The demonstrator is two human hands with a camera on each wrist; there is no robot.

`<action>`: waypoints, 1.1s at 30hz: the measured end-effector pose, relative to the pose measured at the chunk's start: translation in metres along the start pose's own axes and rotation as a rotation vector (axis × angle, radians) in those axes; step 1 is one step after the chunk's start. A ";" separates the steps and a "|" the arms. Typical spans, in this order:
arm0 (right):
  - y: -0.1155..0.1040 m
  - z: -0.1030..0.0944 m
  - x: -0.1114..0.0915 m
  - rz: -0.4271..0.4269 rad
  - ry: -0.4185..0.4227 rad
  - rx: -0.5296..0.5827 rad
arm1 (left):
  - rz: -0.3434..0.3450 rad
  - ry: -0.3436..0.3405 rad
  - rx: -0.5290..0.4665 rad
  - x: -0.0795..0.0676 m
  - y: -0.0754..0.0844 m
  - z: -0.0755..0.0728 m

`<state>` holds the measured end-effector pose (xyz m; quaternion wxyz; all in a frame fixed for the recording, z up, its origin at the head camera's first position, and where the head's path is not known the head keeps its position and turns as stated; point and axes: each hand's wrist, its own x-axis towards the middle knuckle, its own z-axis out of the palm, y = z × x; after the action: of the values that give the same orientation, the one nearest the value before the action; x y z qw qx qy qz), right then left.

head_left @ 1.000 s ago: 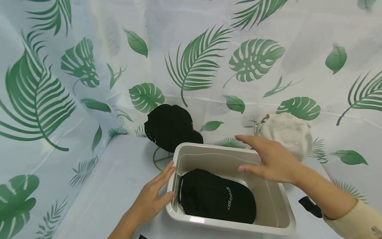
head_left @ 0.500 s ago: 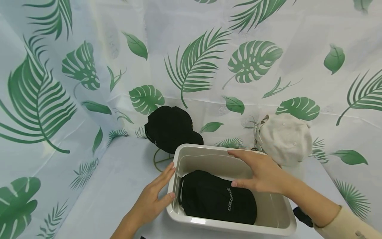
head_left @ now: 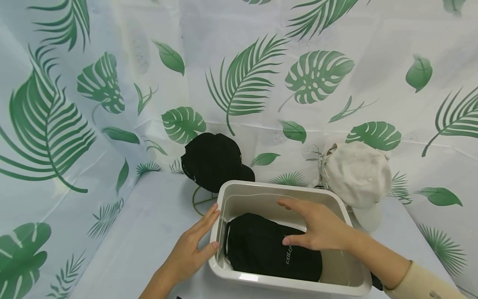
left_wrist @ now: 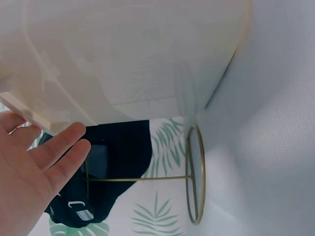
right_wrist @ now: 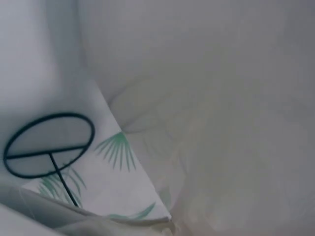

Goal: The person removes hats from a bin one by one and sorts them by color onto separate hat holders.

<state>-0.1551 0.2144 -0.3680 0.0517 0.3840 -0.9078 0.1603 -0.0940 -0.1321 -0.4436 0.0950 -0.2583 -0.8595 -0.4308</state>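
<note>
A black cap (head_left: 257, 245) with white lettering on its front lies inside a beige plastic bin (head_left: 287, 282). My left hand (head_left: 188, 245) rests against the bin's left wall and rim, its fingers fairly straight. In the left wrist view the fingertips (left_wrist: 74, 132) of that hand touch the bin's edge. Over the bin's opening hovers my right hand (head_left: 321, 228), thumb and fingers spread apart with nothing between them; it covers part of the lettering. Whether it touches the cap cannot be told. The right wrist view does not show the right hand's fingers.
Behind the bin, another black cap (head_left: 214, 162) hangs on a gold wire stand (head_left: 201, 201). A cream cap (head_left: 356, 174) sits at the back right, near a dark wire stand base (right_wrist: 49, 145) in the right wrist view. Leaf-printed cloth (head_left: 239, 25) covers the walls.
My right hand has moved left and down, from above the bin's right back rim to over the cap inside. The left hand has stayed against the bin.
</note>
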 end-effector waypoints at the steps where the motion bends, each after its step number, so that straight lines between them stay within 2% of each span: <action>1: 0.000 0.002 0.000 0.005 -0.003 -0.002 | 0.002 0.000 -0.001 0.000 0.000 0.000; 16: 0.000 0.018 -0.001 0.019 -0.060 0.016 | 0.023 0.000 0.005 0.001 0.001 0.001; 25: -0.002 0.027 0.000 0.040 -0.131 0.094 | 0.017 0.017 0.007 0.000 0.001 0.001; 33: 0.001 0.038 0.001 0.042 -0.199 0.159 | 0.009 0.006 0.002 0.001 0.002 0.001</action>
<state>-0.1556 0.2019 -0.4036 -0.0726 0.3819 -0.9007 0.1938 -0.0938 -0.1305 -0.4425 0.1000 -0.2608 -0.8583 -0.4305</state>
